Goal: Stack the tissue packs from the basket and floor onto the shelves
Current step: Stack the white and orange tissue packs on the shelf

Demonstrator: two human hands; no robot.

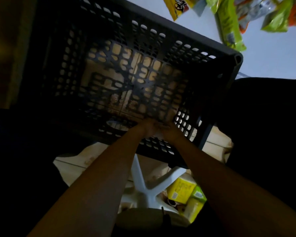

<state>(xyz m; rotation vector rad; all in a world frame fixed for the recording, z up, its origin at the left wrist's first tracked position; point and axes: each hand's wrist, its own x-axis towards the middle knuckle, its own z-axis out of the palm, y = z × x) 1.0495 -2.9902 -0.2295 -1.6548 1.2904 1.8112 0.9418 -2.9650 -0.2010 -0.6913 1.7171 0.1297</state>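
Hands: left hand point(148, 129) and right hand point(167, 131) together at basket point(237, 64) near wall; grip I cannot tell
Tissue packs point(181, 190): on floor point(72, 165), nearer me

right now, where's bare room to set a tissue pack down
Bare: the basket bottom, tiles showing through, and the pale surface between its far right corner and the green packs. Crowded: the floor by the white legs, where yellow packs lie.

My left forearm point(96, 182) and right forearm point(217, 173) bare, long, slim; left hand point(148, 130), right hand point(167, 132) bare, dim, details unclear.
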